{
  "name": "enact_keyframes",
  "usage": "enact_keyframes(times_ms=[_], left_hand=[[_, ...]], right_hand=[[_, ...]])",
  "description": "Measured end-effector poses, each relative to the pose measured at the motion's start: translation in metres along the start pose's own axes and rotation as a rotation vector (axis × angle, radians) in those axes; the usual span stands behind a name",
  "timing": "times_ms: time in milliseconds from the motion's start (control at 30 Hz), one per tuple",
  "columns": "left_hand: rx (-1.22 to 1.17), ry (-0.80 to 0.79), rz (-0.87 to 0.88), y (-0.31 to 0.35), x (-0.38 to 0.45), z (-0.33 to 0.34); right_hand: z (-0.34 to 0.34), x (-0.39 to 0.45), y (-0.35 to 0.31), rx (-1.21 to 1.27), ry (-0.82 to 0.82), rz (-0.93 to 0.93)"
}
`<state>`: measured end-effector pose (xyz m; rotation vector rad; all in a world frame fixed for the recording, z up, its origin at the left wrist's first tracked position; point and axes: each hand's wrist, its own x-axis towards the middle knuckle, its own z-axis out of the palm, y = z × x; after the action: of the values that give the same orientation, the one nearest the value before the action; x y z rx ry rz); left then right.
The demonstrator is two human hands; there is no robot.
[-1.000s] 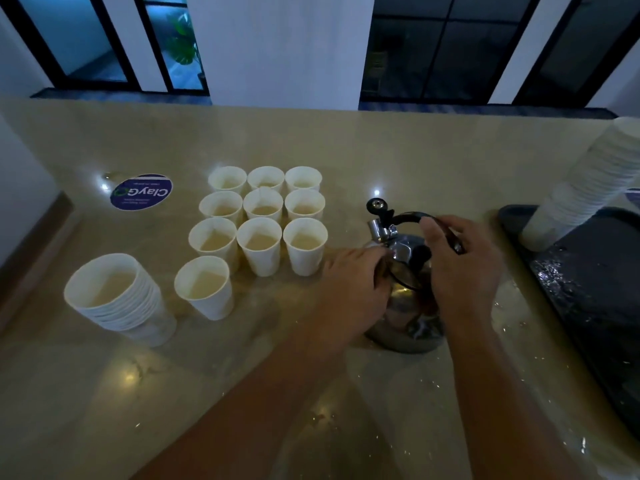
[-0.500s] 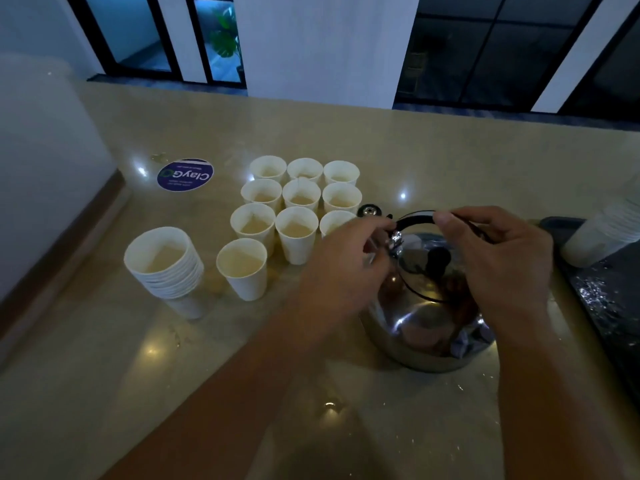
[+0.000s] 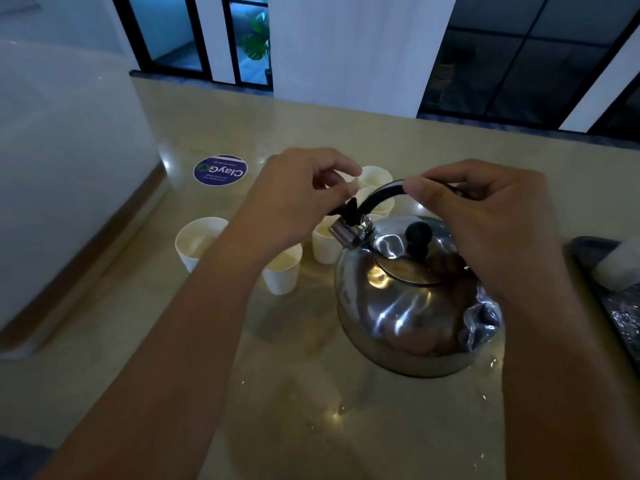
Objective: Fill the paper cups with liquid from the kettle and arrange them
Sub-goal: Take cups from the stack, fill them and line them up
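**Kettle on desk, both hands at the handle**

Kettle [image 3: 408, 306], shiny steel, standing upright on the beige desk [image 3: 346, 427], right of centre. Black knob [image 3: 418, 233] on the lid, short spout [image 3: 344, 233] pointing left toward the cups. Black handle [image 3: 382, 195] arching over the top.

Right hand [image 3: 485, 220] above the kettle, fingers curled and clamped round the top of the handle, thumb tip pressed against its near side. Left hand [image 3: 298, 199] at the spout end of the handle, fingers bent together; thumb and forefinger close to the small black lever [image 3: 351, 207] above the spout, though actual contact hard to tell from this angle.

Paper cups [image 3: 375, 176] grouped behind and beneath the left hand, mostly hidden by it. Pale liquid visible in a few. One filled cup [image 3: 282, 271] just left of the kettle, close to the left forearm. Another cup [image 3: 325, 244] right beside the spout. Stack of cups [image 3: 197, 240] farther left, apart from the group.

Round blue sticker [image 3: 220, 169] flat on the desk beyond the cups. Dark tray [image 3: 613, 306] at the right edge, with a white object on it, cut off by the frame. Water drops scattered on the desk near the kettle base.
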<state>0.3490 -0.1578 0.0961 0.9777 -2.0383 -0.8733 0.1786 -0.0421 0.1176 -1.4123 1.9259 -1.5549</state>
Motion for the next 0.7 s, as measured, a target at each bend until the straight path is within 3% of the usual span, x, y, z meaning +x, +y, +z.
enact_keyframes(times_ms=[400,700], left_hand=[[-0.104,0.035,-0.124,-0.025,-0.008,-0.034],[-0.04,0.052,-0.19,-0.041,-0.012,-0.042]], right_hand=[[0.042,0.013,-0.029,-0.031,-0.167,0.014],[0.063,0.02,-0.033,-0.119,-0.24,-0.041]])
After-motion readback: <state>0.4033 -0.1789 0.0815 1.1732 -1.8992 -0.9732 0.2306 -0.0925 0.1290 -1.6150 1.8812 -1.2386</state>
